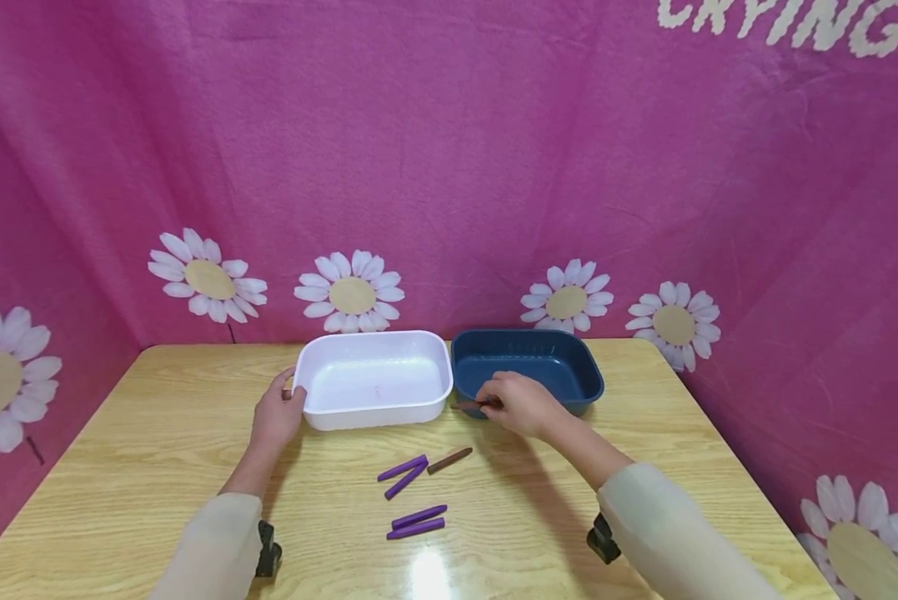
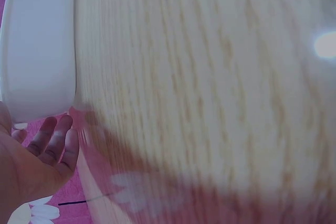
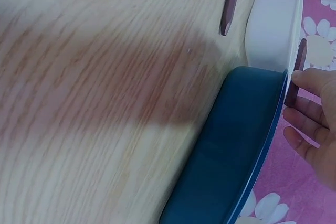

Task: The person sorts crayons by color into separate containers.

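My right hand [image 1: 522, 406] pinches a brown crayon [image 3: 300, 59] between thumb and fingers, over the near left rim of the navy blue tub [image 1: 589, 375]. The held crayon points left, toward the white tub [image 1: 377, 415]. My left hand [image 1: 276, 417] holds the left end of the white tub, thumb at its rim; in the left wrist view the other fingers [image 2: 55, 145] are bent beside its outer wall. Another brown crayon [image 1: 449, 461] lies on the table in front of the tubs. Purple crayons lie near it, one pair [image 1: 405, 486] closer to the tubs and another pair [image 1: 417, 529] nearer me.
The two tubs stand side by side at the back of the wooden table [image 1: 171, 433]. Behind and on both sides hangs a pink cloth [image 1: 449, 167] with white daisies. Each wrist carries a black strap mount [image 1: 268, 550].
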The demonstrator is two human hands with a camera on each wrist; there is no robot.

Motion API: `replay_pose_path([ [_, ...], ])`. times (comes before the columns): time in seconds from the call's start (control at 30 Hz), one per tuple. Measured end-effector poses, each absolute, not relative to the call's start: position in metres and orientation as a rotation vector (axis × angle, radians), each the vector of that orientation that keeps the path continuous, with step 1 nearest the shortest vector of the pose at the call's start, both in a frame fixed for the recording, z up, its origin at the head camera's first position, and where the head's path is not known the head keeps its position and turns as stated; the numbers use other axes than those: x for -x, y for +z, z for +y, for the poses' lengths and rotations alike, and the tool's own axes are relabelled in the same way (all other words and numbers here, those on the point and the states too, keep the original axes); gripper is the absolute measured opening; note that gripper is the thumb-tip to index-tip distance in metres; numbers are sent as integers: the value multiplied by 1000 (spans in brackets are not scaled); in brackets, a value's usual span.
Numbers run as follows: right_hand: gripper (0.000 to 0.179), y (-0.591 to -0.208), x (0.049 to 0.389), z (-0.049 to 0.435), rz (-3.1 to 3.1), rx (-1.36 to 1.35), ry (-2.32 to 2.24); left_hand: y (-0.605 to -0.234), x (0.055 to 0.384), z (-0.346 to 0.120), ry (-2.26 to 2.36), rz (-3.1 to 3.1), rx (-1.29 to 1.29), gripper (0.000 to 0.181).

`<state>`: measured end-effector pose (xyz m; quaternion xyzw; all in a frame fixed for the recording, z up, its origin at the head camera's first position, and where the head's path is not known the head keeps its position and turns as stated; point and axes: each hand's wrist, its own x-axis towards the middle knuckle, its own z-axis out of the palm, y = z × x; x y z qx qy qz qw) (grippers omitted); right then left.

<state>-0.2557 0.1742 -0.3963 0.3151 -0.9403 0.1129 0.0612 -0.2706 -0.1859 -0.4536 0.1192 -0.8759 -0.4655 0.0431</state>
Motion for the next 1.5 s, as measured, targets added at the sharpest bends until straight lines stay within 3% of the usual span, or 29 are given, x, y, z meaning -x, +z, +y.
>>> replay_pose_path([
  [1.5, 10, -394, 275, 127, -2883, -908, 376, -453, 270, -186, -1411, -2691, -361, 51],
])
